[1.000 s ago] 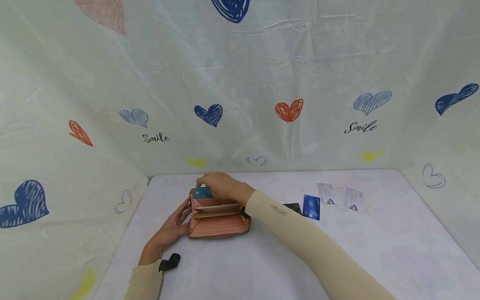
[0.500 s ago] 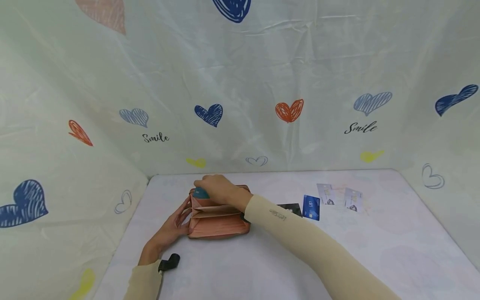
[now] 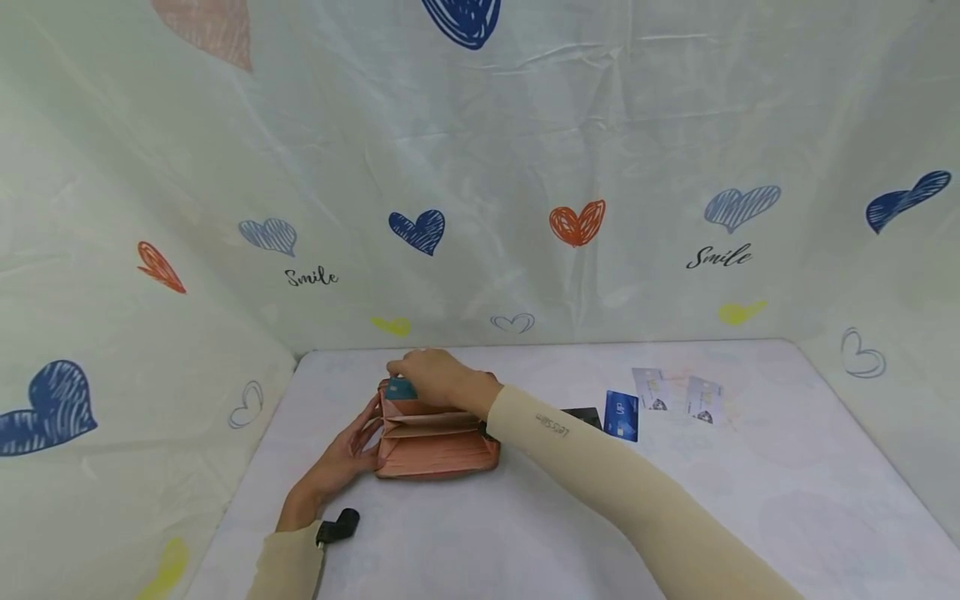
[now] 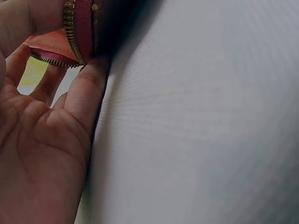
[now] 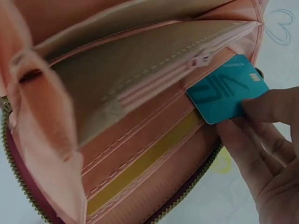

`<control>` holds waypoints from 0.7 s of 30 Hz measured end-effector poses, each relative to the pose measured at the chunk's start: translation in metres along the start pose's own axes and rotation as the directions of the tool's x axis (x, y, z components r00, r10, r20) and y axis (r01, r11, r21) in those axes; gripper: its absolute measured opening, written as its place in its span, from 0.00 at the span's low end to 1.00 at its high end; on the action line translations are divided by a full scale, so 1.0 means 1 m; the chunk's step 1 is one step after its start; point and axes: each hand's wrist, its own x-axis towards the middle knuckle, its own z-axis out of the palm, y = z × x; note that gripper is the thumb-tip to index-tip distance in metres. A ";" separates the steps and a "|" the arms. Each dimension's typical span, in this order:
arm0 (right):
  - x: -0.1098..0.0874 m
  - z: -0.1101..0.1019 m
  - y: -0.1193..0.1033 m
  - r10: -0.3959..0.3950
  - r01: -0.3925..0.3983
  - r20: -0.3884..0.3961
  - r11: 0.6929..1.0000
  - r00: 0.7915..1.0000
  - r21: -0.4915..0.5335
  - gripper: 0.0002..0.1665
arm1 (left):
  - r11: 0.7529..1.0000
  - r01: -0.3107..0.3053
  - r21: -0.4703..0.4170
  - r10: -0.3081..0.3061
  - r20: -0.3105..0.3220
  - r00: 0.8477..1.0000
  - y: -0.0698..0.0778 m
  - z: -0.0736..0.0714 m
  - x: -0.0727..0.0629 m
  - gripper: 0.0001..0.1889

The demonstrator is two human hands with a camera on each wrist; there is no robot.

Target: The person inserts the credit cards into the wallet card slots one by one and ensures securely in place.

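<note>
A salmon-pink zip-around wallet (image 3: 438, 454) stands spread open on the table, with several inner compartments. My left hand (image 3: 345, 458) holds its left end. In the left wrist view, the thumb and fingers lie about the wallet's brass-toothed zipper edge (image 4: 72, 35). My right hand (image 3: 438, 375) reaches over the wallet's back part. Between thumb and fingers it pinches a teal card (image 5: 229, 88), held at a slant over the card slots (image 5: 140, 158) in the right wrist view. A yellow strip shows in one slot. A pink inner zipper (image 5: 163, 86) crosses the middle divider.
To the wallet's right lie a black card (image 3: 587, 416), partly hidden by the right sleeve, a blue card (image 3: 622, 416) and two pale cards (image 3: 651, 389). A white sheet with printed hearts (image 3: 577, 223) rises behind the table (image 3: 525, 533).
The right hand, still pinching the teal card, has shifted slightly left and down over the wallet's back. The left hand and the wallet have stayed in place.
</note>
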 end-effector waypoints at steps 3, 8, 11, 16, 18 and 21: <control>-0.001 0.003 0.000 -0.003 0.002 -0.027 0.999 1.000 -0.035 0.19 | 1.000 0.014 0.001 -0.014 -0.004 1.000 0.001 0.001 0.001 0.56; -0.002 0.008 0.000 -0.061 0.054 -0.081 0.994 0.995 -0.091 0.18 | 1.000 0.024 0.001 -0.024 -0.006 1.000 0.001 0.002 0.000 0.56; -0.003 0.009 -0.001 -0.054 0.047 -0.090 0.996 0.994 -0.075 0.20 | 1.000 0.027 0.004 -0.027 0.008 1.000 0.000 0.001 -0.001 0.55; -0.005 0.008 -0.001 -0.032 0.028 -0.102 0.999 0.994 -0.034 0.21 | 0.999 0.041 0.001 -0.041 0.023 0.999 0.001 0.000 -0.001 0.55; -0.004 0.008 -0.001 -0.032 0.028 -0.108 0.999 0.994 -0.034 0.21 | 0.999 0.040 -0.001 -0.040 0.030 0.999 0.001 -0.001 0.000 0.56; -0.002 0.007 -0.002 -0.034 0.029 -0.111 0.998 0.993 -0.050 0.22 | 0.999 0.032 0.004 -0.032 0.036 0.999 0.002 -0.002 0.000 0.56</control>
